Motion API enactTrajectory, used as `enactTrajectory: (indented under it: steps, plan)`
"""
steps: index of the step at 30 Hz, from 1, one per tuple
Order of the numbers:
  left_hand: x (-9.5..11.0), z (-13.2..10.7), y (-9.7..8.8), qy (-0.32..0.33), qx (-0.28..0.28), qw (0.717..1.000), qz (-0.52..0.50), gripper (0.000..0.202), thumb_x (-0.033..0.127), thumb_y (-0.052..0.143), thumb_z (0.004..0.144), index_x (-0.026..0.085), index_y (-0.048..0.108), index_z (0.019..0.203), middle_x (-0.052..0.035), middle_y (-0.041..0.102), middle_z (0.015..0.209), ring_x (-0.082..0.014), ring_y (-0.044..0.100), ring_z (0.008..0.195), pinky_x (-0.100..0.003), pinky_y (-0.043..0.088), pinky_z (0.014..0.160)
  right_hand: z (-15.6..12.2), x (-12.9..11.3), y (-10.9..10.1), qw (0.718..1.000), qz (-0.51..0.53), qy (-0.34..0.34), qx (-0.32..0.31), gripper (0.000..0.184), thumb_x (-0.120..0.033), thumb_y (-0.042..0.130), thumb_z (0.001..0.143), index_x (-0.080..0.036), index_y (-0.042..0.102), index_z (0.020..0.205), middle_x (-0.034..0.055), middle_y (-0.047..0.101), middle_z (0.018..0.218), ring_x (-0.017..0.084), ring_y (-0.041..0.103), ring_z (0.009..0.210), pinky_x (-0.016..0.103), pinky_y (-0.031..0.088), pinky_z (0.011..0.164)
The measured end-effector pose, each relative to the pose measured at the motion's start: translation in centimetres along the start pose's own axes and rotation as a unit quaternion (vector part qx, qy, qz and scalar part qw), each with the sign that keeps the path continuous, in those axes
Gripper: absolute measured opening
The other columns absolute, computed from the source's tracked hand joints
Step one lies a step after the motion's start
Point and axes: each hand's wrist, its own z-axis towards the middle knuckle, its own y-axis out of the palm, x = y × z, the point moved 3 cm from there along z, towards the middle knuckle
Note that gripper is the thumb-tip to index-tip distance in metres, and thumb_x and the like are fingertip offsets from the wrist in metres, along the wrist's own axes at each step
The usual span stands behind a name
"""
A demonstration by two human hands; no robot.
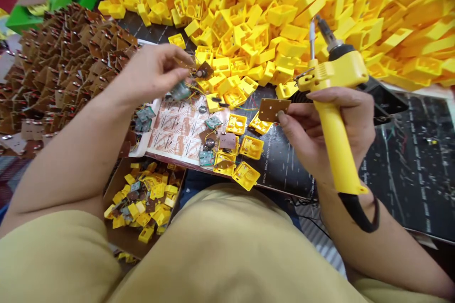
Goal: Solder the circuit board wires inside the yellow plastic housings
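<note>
My left hand (156, 73) is closed in a pinch at thin yellow wires, beside a green circuit board (180, 91) and a dark round part (202, 72). My right hand (334, 128) is wrapped round the yellow handle of a soldering gun (334, 137), its tip pointing up and away from me. Between the thumb and fingers of that same hand is a small brown circuit board (273, 110). Below and between my hands lie open yellow plastic housings (251, 147), with a small speaker (209, 143) and a teal circuit board (206, 157) among them.
Yellow housings (249, 19) are heaped along the back. Brown circuit boards (71, 71) pile up at left, with green bins (46, 0) behind. A cardboard box (122, 232) of yellow parts stands below the table edge. A black stand (386, 99) sits behind my right hand.
</note>
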Motion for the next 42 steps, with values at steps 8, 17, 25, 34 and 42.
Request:
enactTrajectory:
  steps: [8, 17, 25, 34, 42]
  plan:
    - [3.4, -2.2, 3.4, 0.048, 0.047, 0.976, 0.207, 0.035, 0.038, 0.046, 0.103, 0.023, 0.075, 0.116, -0.0036, 0.074, 0.119, -0.0273, 0.054, 0.119, -0.053, 0.039, 0.107, -0.2, -0.3, -0.5, 0.999, -0.029, -0.041, 0.022, 0.035, -0.025, 0.074, 0.088, -0.029, 0.051, 0.115, -0.0010, 0.069, 0.096, 0.018, 0.075, 0.080, 0.028, 0.065, 0.068]
    - [8.8, -2.0, 11.8, 0.054, -0.005, 0.932, -0.358, 0.035, 0.043, 0.053, 0.101, 0.021, 0.076, 0.115, -0.0068, 0.072, 0.134, -0.0202, 0.062, 0.131, -0.040, 0.045, 0.116, -1.6, -0.6, -0.7, 0.987, -0.062, -0.128, 0.069, 0.050, -0.016, 0.076, 0.084, -0.030, 0.053, 0.126, -0.0013, 0.070, 0.102, 0.015, 0.074, 0.078, 0.026, 0.067, 0.072]
    - [10.4, -1.5, 13.1, -0.159, -0.049, 0.791, -0.589, 0.019, 0.022, 0.056, 0.099, 0.020, 0.075, 0.097, -0.0024, 0.079, 0.102, -0.0119, 0.075, 0.092, -0.025, 0.059, 0.084, -3.0, 0.0, -0.4, 0.986, -0.082, -0.140, 0.036, 0.051, -0.016, 0.076, 0.085, -0.032, 0.052, 0.127, -0.0023, 0.073, 0.104, 0.016, 0.075, 0.079, 0.025, 0.067, 0.074]
    - [6.4, -0.9, 9.7, 0.032, -0.058, 0.992, -0.104, 0.011, 0.023, 0.073, 0.082, 0.018, 0.078, 0.090, 0.0018, 0.072, 0.068, -0.0110, 0.064, 0.064, -0.023, 0.046, 0.062, -1.2, 5.4, -0.5, 0.958, -0.173, -0.156, -0.167, 0.040, -0.036, 0.071, 0.092, -0.026, 0.055, 0.128, 0.0069, 0.072, 0.119, 0.027, 0.071, 0.110, 0.047, 0.058, 0.104]
    - [6.6, -0.2, 13.1, 0.059, -0.112, 0.987, 0.096, 0.020, 0.024, 0.062, 0.089, 0.020, 0.080, 0.098, -0.0054, 0.079, 0.097, -0.0225, 0.072, 0.094, -0.033, 0.050, 0.080, -1.5, 5.8, 0.4, 0.951, -0.141, -0.172, -0.217, 0.039, -0.032, 0.069, 0.093, -0.025, 0.057, 0.129, 0.0071, 0.073, 0.118, 0.023, 0.072, 0.105, 0.039, 0.062, 0.092]
